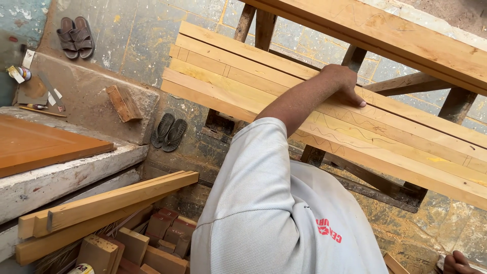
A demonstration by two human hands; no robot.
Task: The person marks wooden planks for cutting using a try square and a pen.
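L grip [346,83]: open, palm down, fingers flat & spread on the top face of the pale planks [284,81]. It presses on them and is wrapped around nothing. The thumb side is toward the far edge of the stack and the fingertips point to the stack's right end. The arm runs back to a white short sleeve [253,167].

R grip [459,264]: only knuckles show at the bottom right corner of the view, the rest is cut off. Can't tell if it's open or closed, or whether it has hold of anything.

The planks are several long pale boards laid side by side, edges touching, flat across a dark wooden trestle [385,185]. Their left ends overhang the trestle and are stepped, not flush. Wavy pencil lines run along the nearer boards. The L grip sits approx. mid-length, on a board near the far edge of the stack.

A separate thick beam [406,35] lies above & beyond the stack, apart from it.

Around:
- concrete step [86,96] at left, w/ a small wood block [123,103] near its right edge
- dark sandals [170,132] on the floor by the step's right corner
- brown sandals [76,36] beyond the step
- orange-brown board [45,144] on a lower ledge at left
- long timber lengths [116,198] leaning at lower left
- short offcuts [152,238] piled under them
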